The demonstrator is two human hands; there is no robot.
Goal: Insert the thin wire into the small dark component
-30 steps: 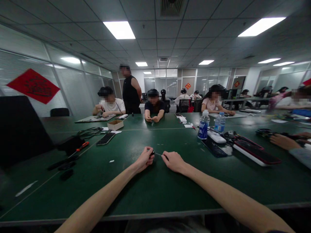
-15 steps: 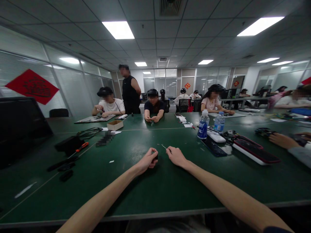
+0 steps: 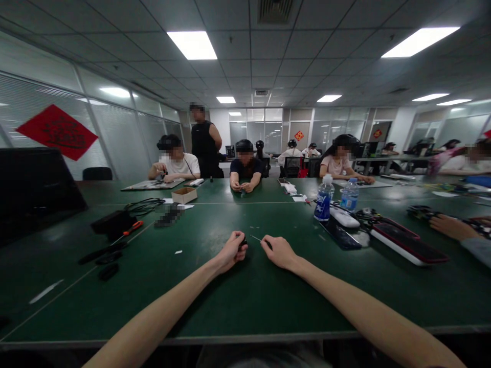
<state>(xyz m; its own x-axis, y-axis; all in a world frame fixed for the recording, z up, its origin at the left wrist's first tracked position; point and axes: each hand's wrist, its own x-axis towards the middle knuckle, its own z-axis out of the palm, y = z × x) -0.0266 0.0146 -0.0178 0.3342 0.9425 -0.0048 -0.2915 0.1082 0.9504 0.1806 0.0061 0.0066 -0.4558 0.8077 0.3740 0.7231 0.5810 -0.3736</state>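
Pinching a small dark object [image 3: 244,242], the left hand [image 3: 233,250] hovers above or rests on the green desk [image 3: 238,306]; which of the two is hard to tell. Its grip is closed, and the fingers hide most of the object, so its shape does not show. Just to the right, the right hand [image 3: 279,251] has its grip closed around a thin tool [image 3: 256,237], whose pale shaft points toward the left hand. The tip stands near the dark object, seemingly apart from it.

To the left lie a white scrap [image 3: 178,252] and, farther off, an orange-handled screwdriver [image 3: 133,228] beside a black box [image 3: 113,225]. An open cardboard box [image 3: 184,195] sits beyond them.

On the right, a blue-labelled bottle [image 3: 322,199] stands upright near a clear bottle [image 3: 349,195], with a white device [image 3: 344,216] and a dark flat slab [image 3: 341,234] close by. A red-edged device [image 3: 406,240] lies farther right, and past it a co-worker's hand [image 3: 448,226] reaches in at the edge. Several people sit across the desk, and one person in black [image 3: 205,143] stands.
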